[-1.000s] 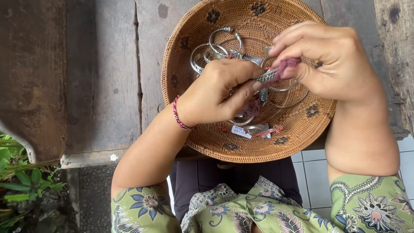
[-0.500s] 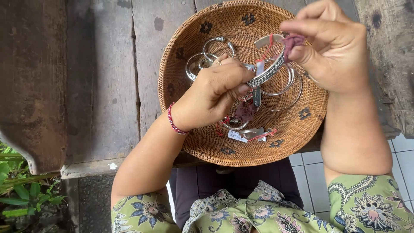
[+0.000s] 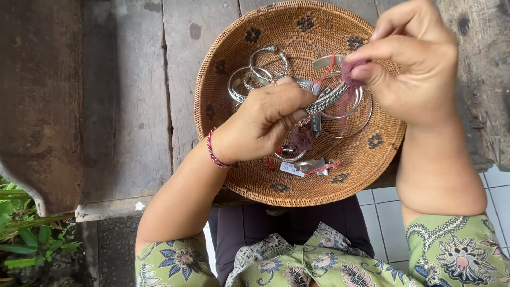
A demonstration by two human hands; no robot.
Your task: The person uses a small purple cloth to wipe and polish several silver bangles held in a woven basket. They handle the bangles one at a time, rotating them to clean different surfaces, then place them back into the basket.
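A round woven basket (image 3: 249, 159) with dark flower marks rests on my lap and the wooden bench edge. Inside it lie several silver bangles (image 3: 255, 74), some with small tags on red threads (image 3: 297, 167). My left hand (image 3: 265, 119), with a red cord on the wrist, pinches one end of a twisted silver bangle (image 3: 332, 98). My right hand (image 3: 414, 64) holds a small purple cloth (image 3: 353, 72) pressed against the bangle's other end, above the basket's middle.
Weathered wooden planks (image 3: 127, 106) lie under and left of the basket. Green plants (image 3: 26, 234) grow at the lower left. White floor tiles (image 3: 499, 186) show at the lower right. My green floral sleeves fill the bottom edge.
My right hand with the purple cloth has slid up and to the right along the bangle. My left hand kept its hold on the other end.
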